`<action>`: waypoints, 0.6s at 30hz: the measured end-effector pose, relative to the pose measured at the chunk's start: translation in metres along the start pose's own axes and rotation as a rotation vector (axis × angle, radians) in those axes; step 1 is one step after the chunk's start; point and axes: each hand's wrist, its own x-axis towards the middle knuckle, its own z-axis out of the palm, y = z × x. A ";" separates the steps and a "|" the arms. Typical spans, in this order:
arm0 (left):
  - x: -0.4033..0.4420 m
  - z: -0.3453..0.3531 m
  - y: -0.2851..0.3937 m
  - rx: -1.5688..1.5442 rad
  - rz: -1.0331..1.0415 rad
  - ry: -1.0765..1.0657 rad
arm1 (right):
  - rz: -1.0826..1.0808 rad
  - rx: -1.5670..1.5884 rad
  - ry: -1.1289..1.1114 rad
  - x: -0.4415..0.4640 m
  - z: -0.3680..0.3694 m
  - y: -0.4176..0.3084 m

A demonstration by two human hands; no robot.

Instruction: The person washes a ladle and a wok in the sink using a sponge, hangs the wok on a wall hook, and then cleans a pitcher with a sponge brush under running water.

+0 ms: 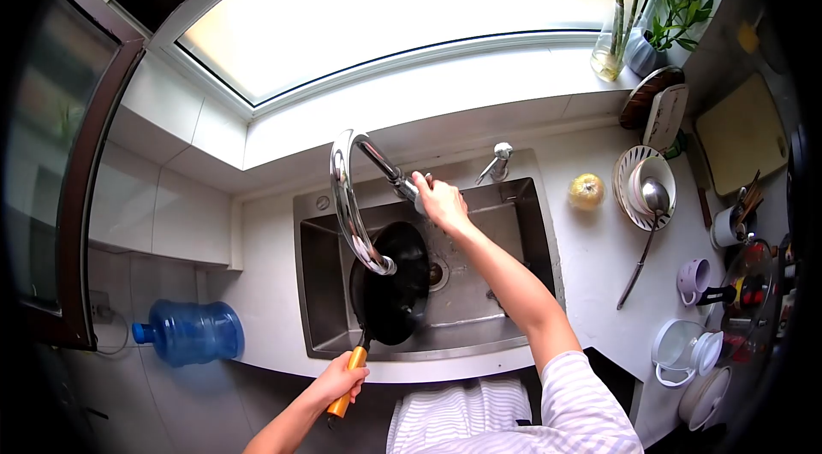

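My left hand [339, 378] is closed round the yellow-orange handle [348, 385] of a black frying pan [402, 283]. The pan is tilted in the left part of the steel sink [548, 257], under the spout of the chrome faucet [347, 197]. At the faucet's base, my right hand [441, 200] has its fingers closed on the faucet; they partly hide the lever. I cannot make out whether water is running. Right of the pan, the sink drain [437, 276] shows.
A small chrome dispenser [497, 163] stands behind the sink. On the right counter are a yellowish wrapped ball [586, 192], bowls with a ladle [644, 240], a purple mug [692, 281] and a glass pot [682, 353]. A blue water jug [193, 332] lies at left.
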 end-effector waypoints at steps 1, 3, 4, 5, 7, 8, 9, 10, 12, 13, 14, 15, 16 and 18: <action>0.002 -0.002 0.001 -0.032 0.009 -0.035 | -0.004 -0.011 0.015 0.008 0.004 -0.001; 0.011 -0.008 0.002 -0.097 -0.006 -0.108 | -0.004 -0.028 0.026 0.015 0.011 0.001; 0.017 -0.009 0.002 -0.159 -0.020 -0.181 | -0.010 -0.022 0.024 0.014 0.012 0.002; 0.022 -0.010 0.003 -0.210 -0.029 -0.228 | -0.018 -0.016 0.026 0.014 0.012 0.004; 0.033 -0.009 0.003 -0.266 -0.048 -0.291 | -0.097 -0.071 0.023 0.028 0.026 0.025; 0.039 -0.008 0.003 -0.319 -0.063 -0.346 | -0.182 -0.119 0.019 0.034 0.031 0.033; 0.045 -0.005 0.000 -0.341 -0.073 -0.369 | -0.178 -0.123 0.018 0.029 0.027 0.028; 0.051 -0.002 -0.001 -0.342 -0.076 -0.373 | -0.112 -0.097 0.023 0.018 0.019 0.015; 0.061 0.002 -0.002 -0.349 -0.077 -0.417 | -0.041 -0.070 0.030 0.013 0.015 0.009; 0.062 0.004 0.000 -0.348 -0.079 -0.431 | -0.130 -0.099 0.042 0.012 0.016 0.012; 0.065 0.005 0.001 -0.345 -0.083 -0.435 | -0.218 -0.129 0.054 0.013 0.017 0.014; 0.068 0.007 0.001 -0.347 -0.080 -0.449 | -0.212 -0.129 0.056 0.012 0.017 0.014; 0.071 0.007 0.001 -0.349 -0.078 -0.462 | -0.208 -0.140 0.049 0.012 0.018 0.013; 0.077 0.007 0.003 -0.349 -0.083 -0.481 | -0.196 -0.151 0.042 0.009 0.017 0.012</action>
